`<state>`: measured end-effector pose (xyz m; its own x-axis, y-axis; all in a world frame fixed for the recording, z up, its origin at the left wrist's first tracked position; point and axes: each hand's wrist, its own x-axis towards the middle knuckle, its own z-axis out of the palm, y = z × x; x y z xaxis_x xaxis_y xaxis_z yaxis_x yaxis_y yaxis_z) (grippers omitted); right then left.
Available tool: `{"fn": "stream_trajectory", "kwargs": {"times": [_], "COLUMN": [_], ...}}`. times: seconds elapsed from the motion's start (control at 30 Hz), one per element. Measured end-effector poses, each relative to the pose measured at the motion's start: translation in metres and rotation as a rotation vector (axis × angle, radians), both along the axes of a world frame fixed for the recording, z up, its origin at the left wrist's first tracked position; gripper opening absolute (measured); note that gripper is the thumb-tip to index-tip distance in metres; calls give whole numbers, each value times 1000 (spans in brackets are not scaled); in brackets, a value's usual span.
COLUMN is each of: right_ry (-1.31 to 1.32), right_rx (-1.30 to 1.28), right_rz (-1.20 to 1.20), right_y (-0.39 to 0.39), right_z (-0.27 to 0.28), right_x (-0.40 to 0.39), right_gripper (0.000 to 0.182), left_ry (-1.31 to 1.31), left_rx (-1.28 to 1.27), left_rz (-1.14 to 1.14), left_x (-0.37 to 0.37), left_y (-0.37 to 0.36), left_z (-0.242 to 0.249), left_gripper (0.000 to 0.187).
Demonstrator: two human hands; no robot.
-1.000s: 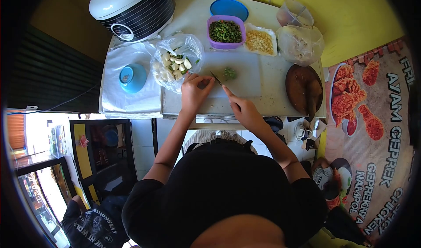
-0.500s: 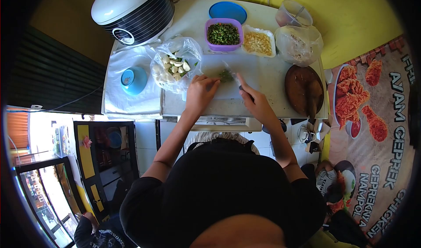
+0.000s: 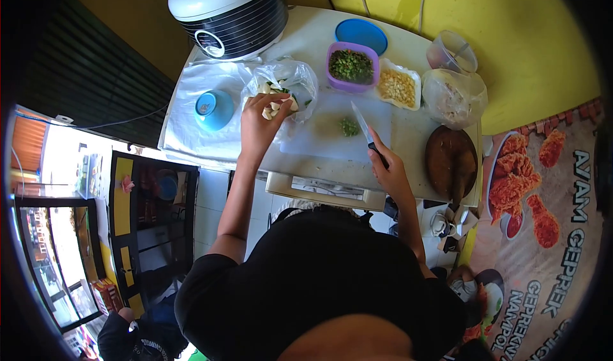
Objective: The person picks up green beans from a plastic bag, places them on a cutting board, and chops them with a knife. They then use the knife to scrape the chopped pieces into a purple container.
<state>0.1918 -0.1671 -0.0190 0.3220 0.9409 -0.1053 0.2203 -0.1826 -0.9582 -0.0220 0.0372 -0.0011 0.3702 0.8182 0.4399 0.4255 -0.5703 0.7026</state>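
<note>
My left hand [image 3: 260, 123] is over a clear plastic bag [image 3: 306, 83] that holds peeled garlic cloves [image 3: 271, 109] and some green pieces. Its thumb and forefinger are apart, with white cloves showing between and below them. In my right hand [image 3: 392, 169] is a knife [image 3: 366, 126] with a black handle, its blade slanting up and left over the cutting board. A small heap of chopped green pieces [image 3: 348, 127] lies on the pale cutting board [image 3: 313, 141], just left of the blade.
Behind the board stand a purple tub [image 3: 348, 88] of chopped greens, a blue lid [image 3: 361, 35] and a white tray [image 3: 416, 99] of chopped pale bits. A mortar [image 3: 440, 163] with pestle is at right; a blue bowl [image 3: 214, 111] and rice cooker [image 3: 233, 29] at left.
My left hand has left the green pieces on the board and moved left to the garlic bag. My right hand has drawn the knife slightly right of the heap. The view has shifted.
</note>
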Motion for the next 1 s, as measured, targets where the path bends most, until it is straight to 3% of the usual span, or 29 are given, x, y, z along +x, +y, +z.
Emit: {"fn": "stream_trajectory", "kwargs": {"times": [0.33, 0.4, 0.5, 0.6, 1.0], "right_ry": [-69, -92, -193, -173, -250], "right_rx": [44, -71, 81, 14, -56], "right_rz": [111, 201, 268, 295, 235], "right_y": [15, 14, 13, 11, -2], "right_z": [-1, 7, -6, -5, -3], "right_x": [-9, -14, -16, -11, -8], "right_gripper": [50, 49, 48, 46, 48], "left_ry": [382, 448, 373, 398, 395], "left_rx": [155, 139, 145, 130, 272], "left_rz": [-68, -77, -106, -25, -76], "left_x": [26, 28, 23, 18, 26], "left_y": [25, 26, 30, 24, 17], "left_z": [-23, -18, -20, -13, -20], "left_gripper": [17, 16, 15, 14, 15]}}
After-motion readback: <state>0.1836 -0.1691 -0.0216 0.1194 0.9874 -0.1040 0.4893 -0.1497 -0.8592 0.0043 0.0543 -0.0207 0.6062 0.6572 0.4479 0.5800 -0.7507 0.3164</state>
